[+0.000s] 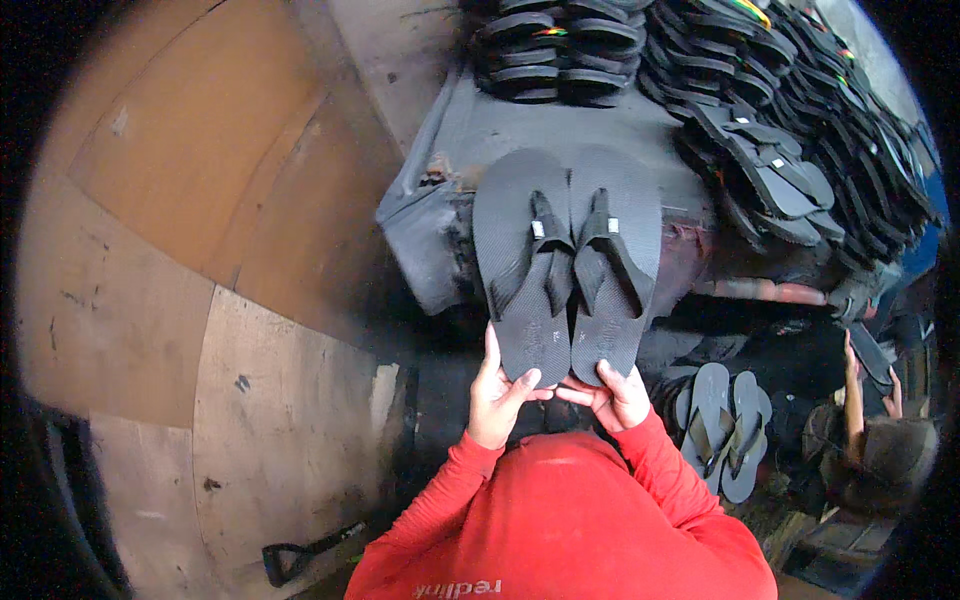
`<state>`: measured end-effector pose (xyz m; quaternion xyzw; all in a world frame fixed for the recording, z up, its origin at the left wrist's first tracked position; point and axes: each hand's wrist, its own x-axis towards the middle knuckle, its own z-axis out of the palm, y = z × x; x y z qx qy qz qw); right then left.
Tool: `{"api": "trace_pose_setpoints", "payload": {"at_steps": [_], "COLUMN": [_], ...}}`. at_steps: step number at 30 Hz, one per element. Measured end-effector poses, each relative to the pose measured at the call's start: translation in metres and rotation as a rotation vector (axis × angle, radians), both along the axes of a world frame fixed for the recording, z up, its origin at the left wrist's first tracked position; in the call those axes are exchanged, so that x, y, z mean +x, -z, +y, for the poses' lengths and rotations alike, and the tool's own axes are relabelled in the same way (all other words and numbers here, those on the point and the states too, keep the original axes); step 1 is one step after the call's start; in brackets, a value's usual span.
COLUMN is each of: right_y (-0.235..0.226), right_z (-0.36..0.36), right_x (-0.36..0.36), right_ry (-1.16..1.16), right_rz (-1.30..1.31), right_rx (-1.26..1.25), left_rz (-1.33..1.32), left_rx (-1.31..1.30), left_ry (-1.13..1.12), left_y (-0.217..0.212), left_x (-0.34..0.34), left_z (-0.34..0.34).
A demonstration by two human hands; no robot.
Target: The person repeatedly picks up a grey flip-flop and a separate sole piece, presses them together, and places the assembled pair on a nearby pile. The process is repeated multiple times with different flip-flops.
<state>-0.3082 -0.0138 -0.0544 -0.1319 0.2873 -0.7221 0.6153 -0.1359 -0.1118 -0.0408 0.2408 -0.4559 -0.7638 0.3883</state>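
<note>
A pair of dark grey flip-flops with black straps is held up side by side in front of me, over the near edge of the bench. My left hand (505, 392) grips the heel end of the left flip-flop (515, 195), thumb on top of the sole. At the other heel, my right hand (612, 398) pinches the right flip-flop (625, 190) the same way. The soles touch along their inner edges, toe ends pointing away from me. Small white tags show on both straps. The fingers beneath the soles are partly hidden.
The grey-covered bench (440, 240) carries stacked black flip-flops (560, 50), with a large heap of flip-flops (800, 130) at right. Below right sit more grey flip-flops (725, 420). A co-worker's hands (855, 385) hold a dark sole. Wooden boards (270, 400) lie left, bearing a black handle (290, 560).
</note>
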Motion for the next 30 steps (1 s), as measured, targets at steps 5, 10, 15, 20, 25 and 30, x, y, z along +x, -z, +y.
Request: {"api": "trace_pose_setpoints", "payload": {"at_steps": [5,10,15,20,25,30], "right_y": [0.001,-0.003,-0.007,-0.007,-0.008,-0.009], "right_z": [0.003,0.004,0.006,0.007,0.006,0.006], "right_x": [0.000,0.003,0.003,0.006,0.006,0.003], "right_ry": [-0.057,-0.011,-0.003,-0.002,0.039,-0.015], "right_rz": [0.015,0.002,-0.032,-0.003,-0.129,-0.215], "right_rx": [0.046,0.026,0.012,-0.056,-0.059,-0.126], "left_rz": [-0.033,-0.037,0.019,-0.194,-0.288,-0.233], "left_rx": [-0.060,-0.026,0.074,-0.361,-0.763,-0.806], "left_ry": [0.032,0.005,0.185,-0.053,-0.180,-0.081], "left_y": [0.000,-0.001,0.002,-0.006,-0.047,-0.078], "left_x": [0.007,0.006,0.022,0.031,0.028,0.003], "left_z": [-0.006,-0.011,-0.028,-0.035,-0.034,-0.039]}}
